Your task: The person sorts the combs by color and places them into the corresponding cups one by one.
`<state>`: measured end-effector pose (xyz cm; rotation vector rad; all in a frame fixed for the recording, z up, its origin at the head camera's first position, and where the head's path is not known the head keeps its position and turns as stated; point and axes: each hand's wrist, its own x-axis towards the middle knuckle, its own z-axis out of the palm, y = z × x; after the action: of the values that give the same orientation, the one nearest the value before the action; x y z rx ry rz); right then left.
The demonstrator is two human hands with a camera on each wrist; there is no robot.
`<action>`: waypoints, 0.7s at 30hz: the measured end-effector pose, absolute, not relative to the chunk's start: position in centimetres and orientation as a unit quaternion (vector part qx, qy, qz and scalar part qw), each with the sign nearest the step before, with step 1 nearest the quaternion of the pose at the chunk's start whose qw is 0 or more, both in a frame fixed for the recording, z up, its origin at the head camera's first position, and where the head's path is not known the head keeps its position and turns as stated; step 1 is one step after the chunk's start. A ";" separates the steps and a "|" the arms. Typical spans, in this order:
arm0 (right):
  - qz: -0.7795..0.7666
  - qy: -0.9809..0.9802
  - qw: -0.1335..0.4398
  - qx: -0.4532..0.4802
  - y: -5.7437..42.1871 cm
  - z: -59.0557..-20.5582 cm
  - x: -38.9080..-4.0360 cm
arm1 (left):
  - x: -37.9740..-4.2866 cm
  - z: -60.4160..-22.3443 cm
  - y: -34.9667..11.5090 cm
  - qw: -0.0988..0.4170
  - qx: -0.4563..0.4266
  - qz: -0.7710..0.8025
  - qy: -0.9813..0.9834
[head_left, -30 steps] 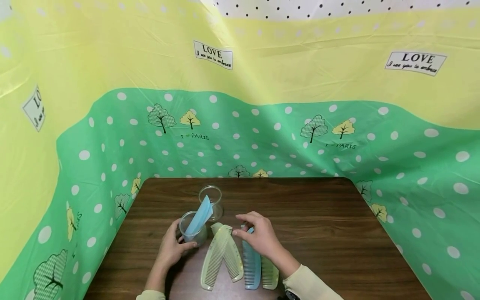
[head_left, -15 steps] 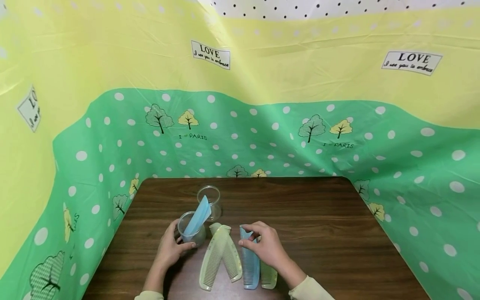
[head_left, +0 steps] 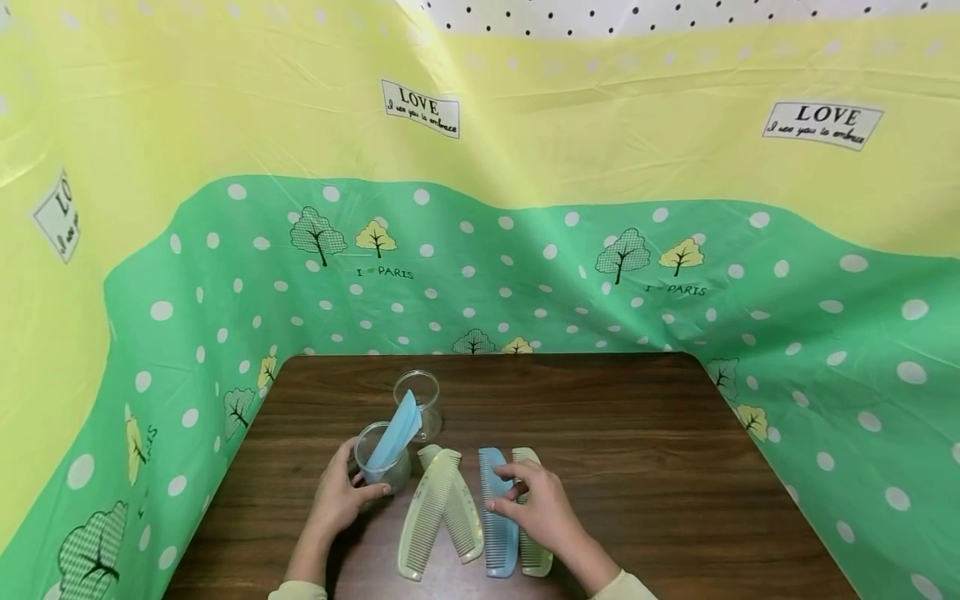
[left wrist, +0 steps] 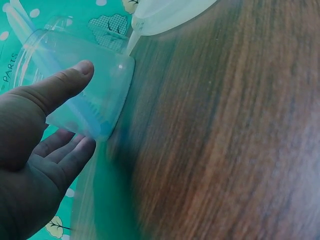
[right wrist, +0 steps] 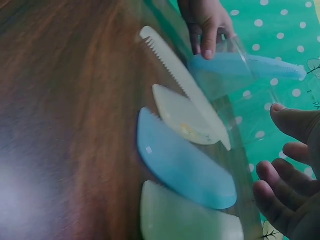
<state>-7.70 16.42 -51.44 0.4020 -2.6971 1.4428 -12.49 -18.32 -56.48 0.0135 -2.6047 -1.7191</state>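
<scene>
Left hand (head_left: 337,496) grips a clear cup (head_left: 397,475) holding at least one blue comb (head_left: 396,437); right hand (head_left: 543,504) hovers, loosely spread, by another blue comb (head_left: 498,542).
Crossed green combs (head_left: 426,523) lie between; bench (head_left: 675,467) stretches right to its edge, well apart.

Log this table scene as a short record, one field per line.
Surface: dark brown wood-grain table
Left hand: holds a clear round plastic cup
Cup contents: at least one blue plastic comb, leaning past the rim
Behind that cup: second clear round plastic cup
Crossed pair: two pale yellow-green plastic combs
Right of pair: curved blue plastic comb, then pale green plastic comb
Right hand: hovers above these last two, holding nothing
</scene>
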 end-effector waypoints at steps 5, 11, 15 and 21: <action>0.454 -0.882 0.024 0.122 16.8 -52.2 -7.2 | -12.4 -56.4 -18.2 0.016 0.005 -0.551 -0.834; 0.454 -0.883 0.007 0.118 17.2 -52.8 -6.6 | -12.3 -56.4 -18.2 0.012 0.004 -0.552 -0.834; 0.447 -0.887 -0.001 0.116 17.3 -53.1 -6.3 | -12.3 -56.2 -18.2 0.008 0.004 -0.556 -0.831; 0.433 -0.894 -0.004 0.118 17.3 -53.4 -5.8 | -12.3 -56.3 -18.2 0.009 0.004 -0.552 -0.834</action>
<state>-5.82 17.29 -53.43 0.3701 -2.8146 1.3625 -12.32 -18.20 -56.30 0.0123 -2.6039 -1.7244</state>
